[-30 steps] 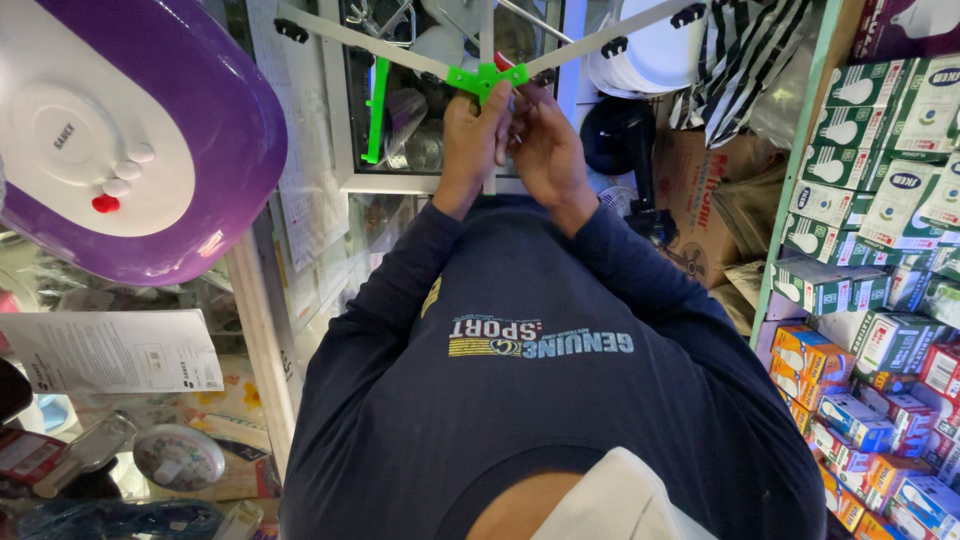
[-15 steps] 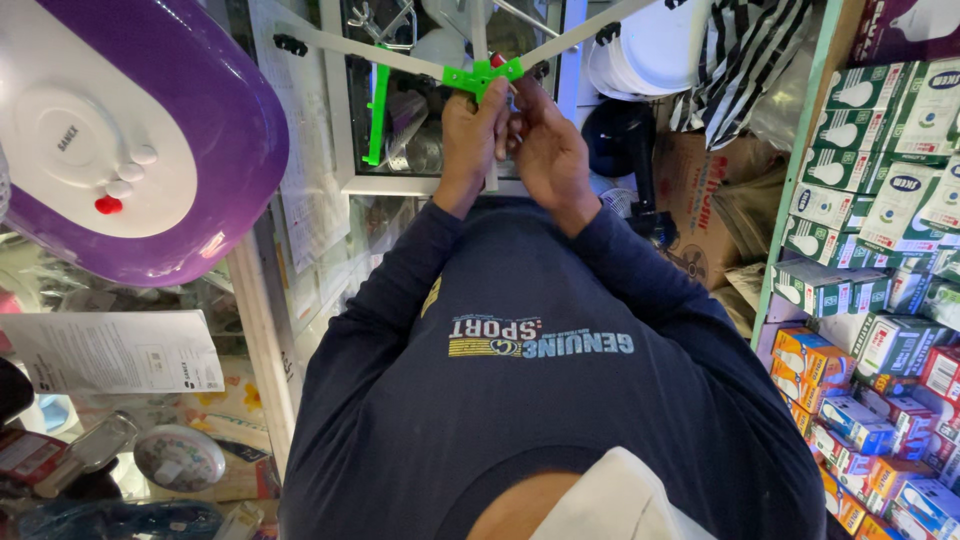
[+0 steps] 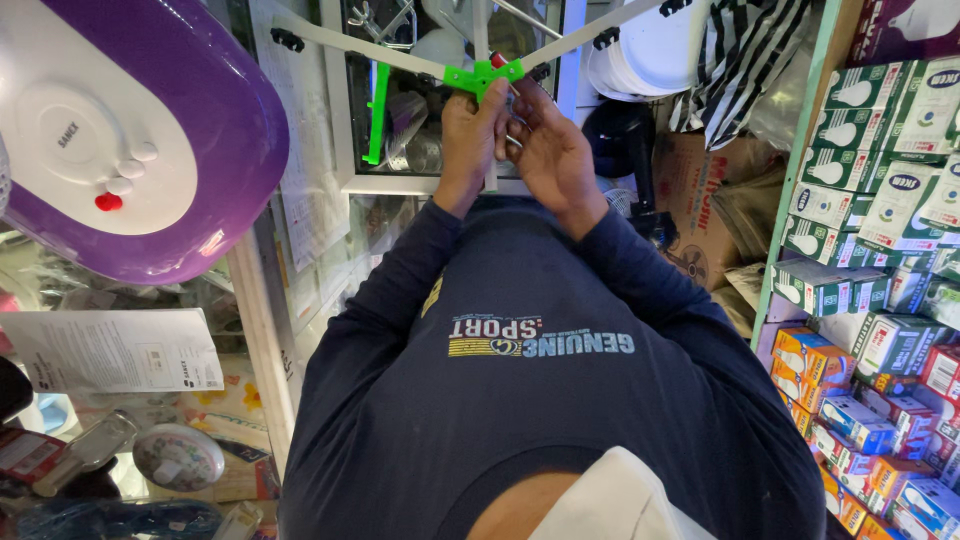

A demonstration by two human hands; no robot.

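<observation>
Both hands are up at the green plastic hub (image 3: pixel 483 75), where two white arms (image 3: pixel 350 45) fan out left and right. Left hand (image 3: pixel 470 135) is wrapped around the white rod just under the hub, fingers closed on it. Right hand (image 3: pixel 548 150) sits right beside it, fingers curled in tight on something small, can't tell what. A purple-and-white water heater (image 3: pixel 120 140) hangs well left of the hub, and stacked bulb boxes (image 3: pixel 880 140) fill the shelves to its right.

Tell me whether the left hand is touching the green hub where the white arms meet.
Touching. The head view shows the left hand with its fingertips pressed against the underside of the green hub, no gap between them.
</observation>
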